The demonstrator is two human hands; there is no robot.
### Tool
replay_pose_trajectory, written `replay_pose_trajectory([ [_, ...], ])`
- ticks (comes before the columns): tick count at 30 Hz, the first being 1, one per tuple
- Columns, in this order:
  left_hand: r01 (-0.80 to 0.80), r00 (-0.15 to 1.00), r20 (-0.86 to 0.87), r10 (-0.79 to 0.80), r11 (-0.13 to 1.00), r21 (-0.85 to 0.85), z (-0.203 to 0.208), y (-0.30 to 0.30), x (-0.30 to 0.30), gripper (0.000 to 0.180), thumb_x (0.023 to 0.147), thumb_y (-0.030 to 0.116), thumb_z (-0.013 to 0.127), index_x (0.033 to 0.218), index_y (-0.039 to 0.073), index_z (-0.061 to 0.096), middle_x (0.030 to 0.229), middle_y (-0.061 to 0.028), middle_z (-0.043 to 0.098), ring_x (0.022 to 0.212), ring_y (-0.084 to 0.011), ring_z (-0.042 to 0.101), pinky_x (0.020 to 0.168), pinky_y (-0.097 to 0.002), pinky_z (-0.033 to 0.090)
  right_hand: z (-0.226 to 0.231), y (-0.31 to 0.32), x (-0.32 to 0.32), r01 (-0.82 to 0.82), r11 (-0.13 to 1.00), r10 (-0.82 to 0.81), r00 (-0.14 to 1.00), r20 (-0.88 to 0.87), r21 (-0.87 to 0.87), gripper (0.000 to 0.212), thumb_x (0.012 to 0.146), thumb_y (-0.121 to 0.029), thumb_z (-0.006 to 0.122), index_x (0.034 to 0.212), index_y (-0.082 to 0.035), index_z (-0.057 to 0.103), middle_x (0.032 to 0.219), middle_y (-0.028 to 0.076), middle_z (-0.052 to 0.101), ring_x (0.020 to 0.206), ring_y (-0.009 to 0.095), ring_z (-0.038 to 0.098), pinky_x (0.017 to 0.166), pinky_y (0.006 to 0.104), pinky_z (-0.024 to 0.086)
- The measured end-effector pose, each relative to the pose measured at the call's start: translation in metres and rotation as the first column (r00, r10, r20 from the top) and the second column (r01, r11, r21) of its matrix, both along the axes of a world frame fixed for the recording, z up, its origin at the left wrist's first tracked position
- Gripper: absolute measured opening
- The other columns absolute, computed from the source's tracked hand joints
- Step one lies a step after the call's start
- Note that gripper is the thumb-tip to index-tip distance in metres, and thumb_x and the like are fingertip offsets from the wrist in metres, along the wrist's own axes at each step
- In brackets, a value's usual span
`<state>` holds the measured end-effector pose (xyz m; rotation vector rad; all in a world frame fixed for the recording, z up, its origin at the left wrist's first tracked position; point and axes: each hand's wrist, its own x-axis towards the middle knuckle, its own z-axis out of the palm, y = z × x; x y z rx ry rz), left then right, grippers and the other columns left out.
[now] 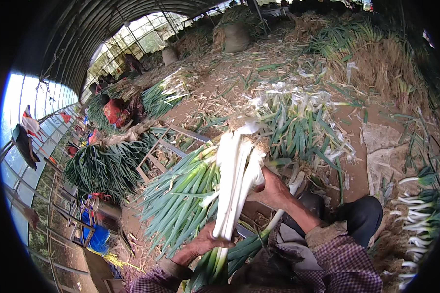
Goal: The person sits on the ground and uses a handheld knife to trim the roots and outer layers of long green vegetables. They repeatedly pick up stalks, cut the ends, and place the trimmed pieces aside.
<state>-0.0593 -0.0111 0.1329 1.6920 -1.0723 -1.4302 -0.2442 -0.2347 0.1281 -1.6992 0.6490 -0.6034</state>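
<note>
Far to the left of the held bunch of leeks [231,183], a blue plastic sheet [100,238] lies below a big heap of dark green leaves [102,168]. Beyond that heap, up and left of the bunch, a co-worker in a red patterned top [114,112] bends over. A metal frame [172,146] and a pile of leeks [181,195] come next, the pile just beside the bunch.

The left hand [200,242] is wrapped round the bunch low down, fingers curled on the stalks. The bunch's long axis stands steep, leaning slightly right: white root ends point up and away from the person, green leaves down toward the lap.

The right hand [275,191] touches the bunch's right side; its fingertips are hidden, so I cannot tell how tightly it is closed. Another pile of stalks [300,124] lies beyond the bunch to the right, and a row of white-ended leeks [418,219] well apart, farthest right.
</note>
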Motion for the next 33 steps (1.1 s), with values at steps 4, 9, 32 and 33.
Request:
replay_pose_trajectory([
  [4,0.016,0.999,-0.035,-0.016,1.0,0.001,-0.014,0.01,-0.003,0.051,0.073,0.007,0.089,0.117,0.007,0.063,0.104,-0.0011,0.069,0.099,-0.0144,0.065,0.089,-0.0328,0.054,-0.044,0.001,0.005,0.092,0.973,-0.092,0.996,0.007,-0.211,0.048,0.071,-0.023,0.087,0.106,0.004,0.068,0.097,0.02,0.073,0.091,0.028,0.072,0.079,0.039,0.055],
  [9,0.046,0.997,-0.069,-0.039,0.993,0.105,-0.031,0.014,-0.015,0.075,0.074,0.01,0.089,0.139,0.009,0.051,0.108,-0.0039,0.065,0.103,-0.0162,0.06,0.094,-0.0345,0.051,-0.086,-0.012,0.008,0.28,0.926,-0.312,0.946,0.094,0.252,0.022,0.079,-0.007,0.067,0.1,0.002,0.068,0.075,0.006,0.064,0.058,0.017,0.06,0.055,0.0344,0.047],
  [32,-0.178,0.849,-0.47,0.243,0.967,0.18,-0.054,0.094,-0.012,0.052,0.071,-0.006,0.081,0.119,0.001,0.062,0.099,-0.0088,0.072,0.09,-0.0207,0.07,0.081,-0.036,0.06,-0.095,-0.032,-0.001,0.033,0.847,-0.208,0.939,0.273,0.53,0.053,0.087,-0.01,0.076,0.135,-0.008,0.054,0.119,0.01,0.066,0.095,0.016,0.068,0.075,0.0346,0.063],
  [33,-0.174,0.841,-0.477,0.257,0.962,0.211,-0.053,0.092,-0.012,0.055,0.071,-0.008,0.08,0.122,0.001,0.061,0.101,-0.01,0.071,0.092,-0.0219,0.07,0.082,-0.0371,0.061,-0.103,-0.015,-0.002,-0.075,0.808,-0.188,0.907,0.377,0.584,0.057,0.088,-0.009,0.075,0.139,-0.009,0.05,0.127,0.009,0.062,0.105,0.018,0.066,0.081,0.0352,0.062],
])
